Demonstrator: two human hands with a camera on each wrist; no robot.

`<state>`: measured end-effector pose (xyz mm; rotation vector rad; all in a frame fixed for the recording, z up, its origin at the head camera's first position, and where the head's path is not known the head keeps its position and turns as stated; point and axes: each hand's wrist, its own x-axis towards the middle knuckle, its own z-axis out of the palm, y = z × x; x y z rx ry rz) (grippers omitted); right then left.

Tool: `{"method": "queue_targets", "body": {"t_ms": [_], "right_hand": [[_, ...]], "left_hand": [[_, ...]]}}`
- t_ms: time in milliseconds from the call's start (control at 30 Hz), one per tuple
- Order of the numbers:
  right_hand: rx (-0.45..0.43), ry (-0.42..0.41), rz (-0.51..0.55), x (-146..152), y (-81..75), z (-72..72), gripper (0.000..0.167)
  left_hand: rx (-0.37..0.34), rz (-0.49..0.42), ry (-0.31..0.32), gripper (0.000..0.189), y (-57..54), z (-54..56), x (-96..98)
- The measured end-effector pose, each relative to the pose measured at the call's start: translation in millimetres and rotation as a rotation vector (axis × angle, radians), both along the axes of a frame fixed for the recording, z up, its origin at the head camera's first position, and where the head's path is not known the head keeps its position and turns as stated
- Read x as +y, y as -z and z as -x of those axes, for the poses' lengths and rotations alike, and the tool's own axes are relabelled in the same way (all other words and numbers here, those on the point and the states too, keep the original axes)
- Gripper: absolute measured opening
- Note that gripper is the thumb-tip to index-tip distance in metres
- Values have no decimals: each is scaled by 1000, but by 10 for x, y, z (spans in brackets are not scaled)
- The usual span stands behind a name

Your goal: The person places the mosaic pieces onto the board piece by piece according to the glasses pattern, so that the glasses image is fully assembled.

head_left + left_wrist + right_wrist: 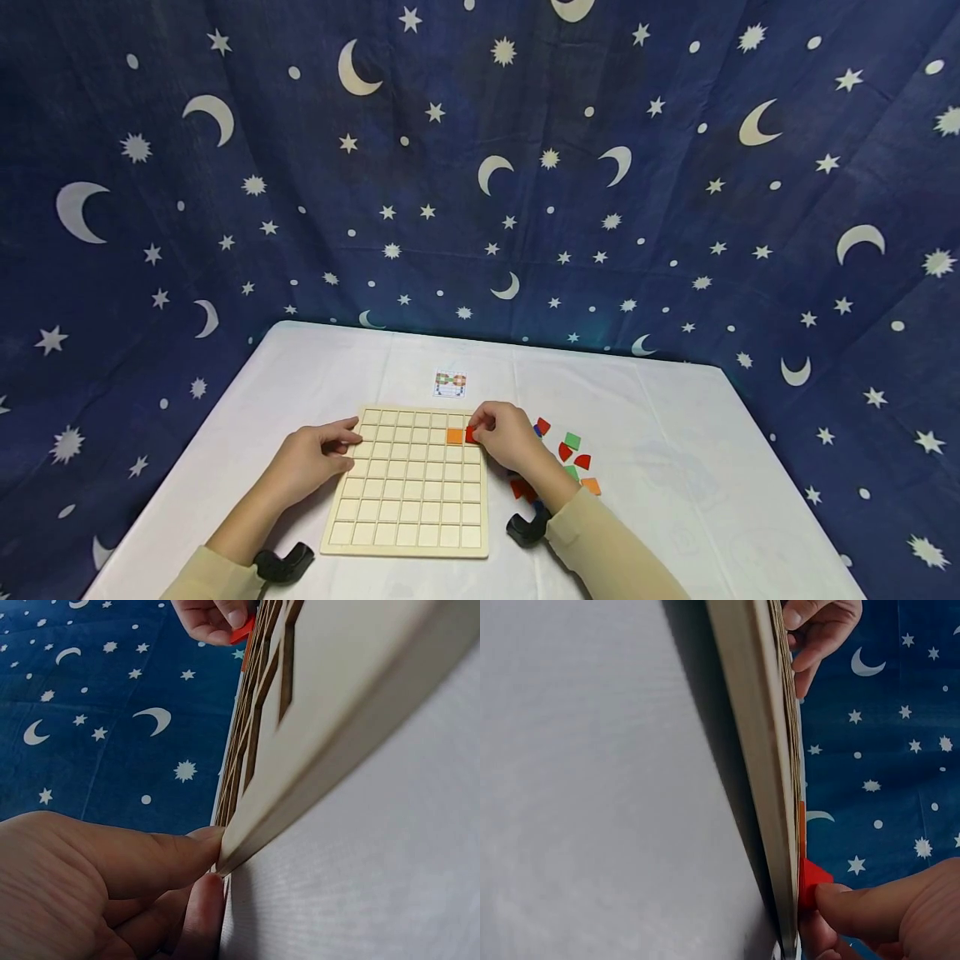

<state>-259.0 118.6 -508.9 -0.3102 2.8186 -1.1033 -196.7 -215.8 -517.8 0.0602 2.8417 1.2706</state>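
A pale wooden grid board (397,489) lies flat on the white table. My left hand (307,460) rests at its left edge, thumb and fingers spread apart along the rim; the left wrist view shows the thumb (169,859) right against that edge. My right hand (510,436) pinches a red tile (812,883) between thumb and fingers, over the board's right column near the top. The tile is partly covered by the fingers and tilts up from the board in the right wrist view. Just left of it, an orange square tile (454,436) sits in a cell.
Loose tiles lie right of the board, partly behind the right forearm: several red ones, like the red quarter-round tile (582,461), a green tile (572,441), an orange tile (591,486) and some blue. A small printed pattern card (450,383) lies beyond the board. A starry curtain (480,208) hangs behind.
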Motion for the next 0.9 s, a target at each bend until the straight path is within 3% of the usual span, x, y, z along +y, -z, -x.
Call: {"method": "queue_targets", "body": {"t_ms": [200, 467, 900], "right_hand": [[4, -13, -30, -25, 0, 5, 5], [-5, -22, -66, -29, -22, -19, 8], [49, 7, -100, -80, -20, -88, 7]], "left_hand": [[8, 8, -1, 31, 0, 2, 6], [3, 18, -4, 32, -14, -3, 12], [11, 19, 3, 31, -3, -6, 14]]}}
